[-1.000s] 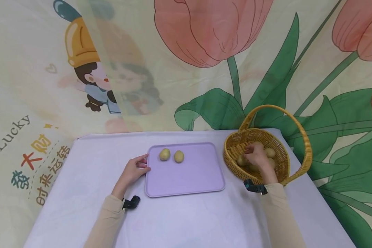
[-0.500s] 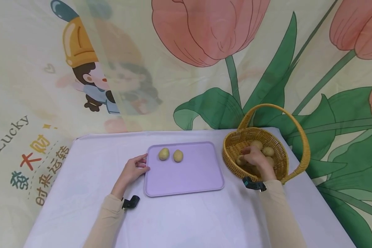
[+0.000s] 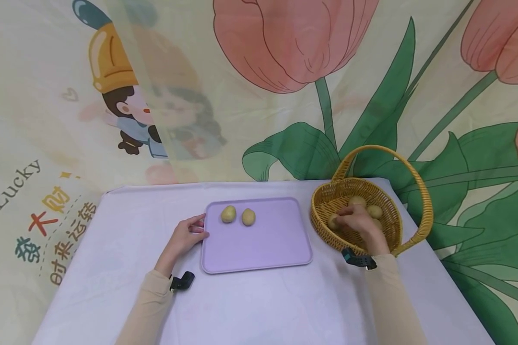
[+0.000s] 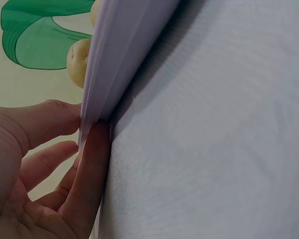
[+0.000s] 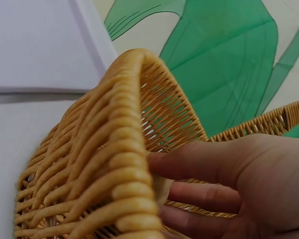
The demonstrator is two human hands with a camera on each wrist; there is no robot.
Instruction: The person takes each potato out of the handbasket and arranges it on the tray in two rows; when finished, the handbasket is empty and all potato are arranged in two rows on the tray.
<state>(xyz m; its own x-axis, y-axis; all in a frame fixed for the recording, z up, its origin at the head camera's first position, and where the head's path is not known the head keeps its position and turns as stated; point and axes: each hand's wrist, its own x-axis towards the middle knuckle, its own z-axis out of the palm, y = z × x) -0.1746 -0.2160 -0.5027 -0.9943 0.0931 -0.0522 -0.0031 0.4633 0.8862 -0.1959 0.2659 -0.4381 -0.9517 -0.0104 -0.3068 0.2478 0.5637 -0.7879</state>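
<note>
I have the right hand (image 3: 359, 223), fingers clamped on a potato (image 3: 333, 222) inside the basket (image 3: 325, 205); left hand (image 3: 185, 238) pinching the tray (image 3: 259, 244) edge. Potato: likely firm, light, prone to roll; I'd grip round its middle.

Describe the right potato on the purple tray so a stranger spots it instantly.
On the white table, find the purple tray, left of the wicker basket. Two potatoes lie near its far edge. Yours is the right potato, nearer the basket and farther from the left hand.
</note>
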